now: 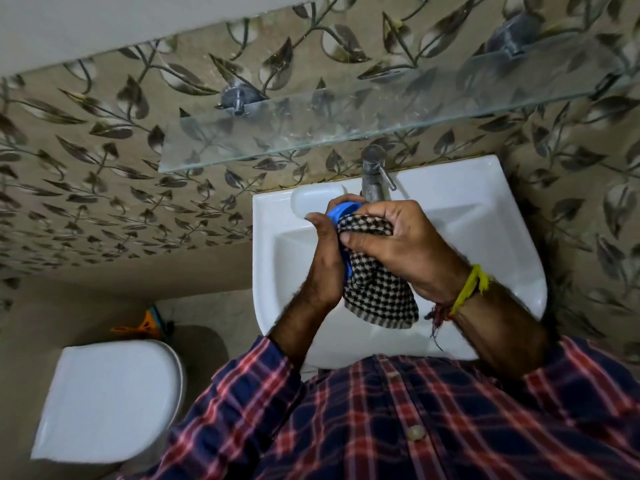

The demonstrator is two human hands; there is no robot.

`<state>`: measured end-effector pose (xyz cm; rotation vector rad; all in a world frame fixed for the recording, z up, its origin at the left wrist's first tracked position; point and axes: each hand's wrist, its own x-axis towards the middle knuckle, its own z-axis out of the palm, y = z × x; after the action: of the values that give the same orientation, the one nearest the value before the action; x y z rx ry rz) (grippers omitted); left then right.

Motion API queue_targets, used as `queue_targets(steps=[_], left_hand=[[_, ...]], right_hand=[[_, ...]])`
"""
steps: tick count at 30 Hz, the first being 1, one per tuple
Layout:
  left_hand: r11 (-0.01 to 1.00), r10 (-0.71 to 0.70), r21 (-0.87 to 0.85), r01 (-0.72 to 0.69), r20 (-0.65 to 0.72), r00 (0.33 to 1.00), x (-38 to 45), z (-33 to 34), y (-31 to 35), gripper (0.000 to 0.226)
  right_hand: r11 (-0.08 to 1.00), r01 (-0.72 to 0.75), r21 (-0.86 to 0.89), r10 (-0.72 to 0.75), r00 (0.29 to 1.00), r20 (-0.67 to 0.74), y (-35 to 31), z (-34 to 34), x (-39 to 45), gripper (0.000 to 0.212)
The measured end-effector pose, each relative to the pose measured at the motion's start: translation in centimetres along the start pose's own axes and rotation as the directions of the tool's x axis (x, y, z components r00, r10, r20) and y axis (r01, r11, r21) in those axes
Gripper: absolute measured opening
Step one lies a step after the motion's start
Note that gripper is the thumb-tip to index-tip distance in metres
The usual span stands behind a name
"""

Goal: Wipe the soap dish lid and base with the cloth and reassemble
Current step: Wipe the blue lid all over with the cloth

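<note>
Just above the middle of the frame, over the sink (pixel 485 216), both hands work on one blue piece of the soap dish. The left hand (pixel 323 258) grips the blue piece (pixel 337 211) by its edge, fingers curled over the top and thumb along the side, probably so it stands steady while its face is rubbed. Only a sliver of blue shows above the fingers and another lower at the palm, so I cannot tell whether this is the lid or the base.

The right hand (pixel 391 244) holds the cloth (pixel 377 285), a checked rag, bunched under its fingers and pressed against the blue piece; the loose end hangs down toward the bowl. Held over the sink, any drips would likely fall into the bowl.

A white, rounded part (pixel 310 199) lies on the sink's back ledge, just left of the tap (pixel 374 178) and just above the left hand, apart from it. It may be the other half, set aside within reach for reassembly.
</note>
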<state>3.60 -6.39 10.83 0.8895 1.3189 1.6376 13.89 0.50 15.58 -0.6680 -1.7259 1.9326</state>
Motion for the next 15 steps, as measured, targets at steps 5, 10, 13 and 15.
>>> queue_targets(steps=[5, 10, 13, 15], left_hand=[[0.999, 0.024, 0.033, -0.022, -0.088, 0.996, 1.1, -0.5, 1.1, 0.110], [1.000, -0.021, 0.003, 0.022, -0.125, 0.992, 1.2, -0.3, 1.0, 0.099], [0.999, -0.033, 0.007, 0.034, -0.146, 0.989, 1.4, -0.2, 1.0, 0.098], [0.998, -0.064, -0.017, 0.062, -0.165, 0.984, 1.8, -0.3, 1.0, 0.092]], right_hand=[[0.923, 0.086, -0.375, -0.054, 0.994, 0.095, 0.0, 0.3, -0.4, 0.004], [0.914, 0.042, -0.403, -0.021, 0.998, 0.058, 0.0, 0.2, 0.3, 0.007], [0.899, 0.009, -0.439, 0.045, 0.993, 0.112, 0.2, -0.2, 0.1, 0.006], [0.903, 0.006, -0.429, 0.029, 0.997, 0.075, 0.2, -0.2, 0.4, 0.007]])
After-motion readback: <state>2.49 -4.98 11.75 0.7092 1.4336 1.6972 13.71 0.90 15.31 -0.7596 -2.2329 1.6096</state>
